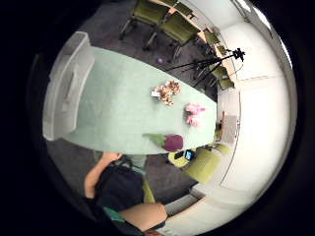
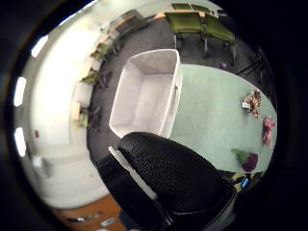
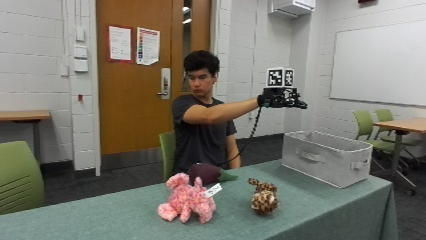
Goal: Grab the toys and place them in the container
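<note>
- Nearest in the outside view: three toys lay on the green tablecloth, none yet in the container; counted one by one below.
- One pink plush toy at the near edge, a white tag on it; stood upright on its legs.
- One spotted brown plush toy just beside the pink one, toward the container, apart from it.
- One dark purple eggplant toy with green leaves, behind those two, nearer the seated person.
- Farther along the table: one pale fabric container with handle slots, near the table's end; seen from the thumb-side palm view, looked empty inside.
- Above all this: gloved right hand held out at shoulder height, over or near the container, well apart from every toy; held nothing that could be seen; fingers too small and dark to read as straight or curled, so cannot tell.
- Palm views agreed: looked down from high on the table, container at one end, all three toys grouped toward the other end.
- Step in hand, as a judgement: start of a pick, or the pause over the container between picks; with three toys on the cloth, little or none of the task done.
- Next move called for: lowering the hand across the table toward a toy, probably the eggplant as the closest to the person; closing the fingers round its soft body; carrying it back over the container's open top before release.
</note>
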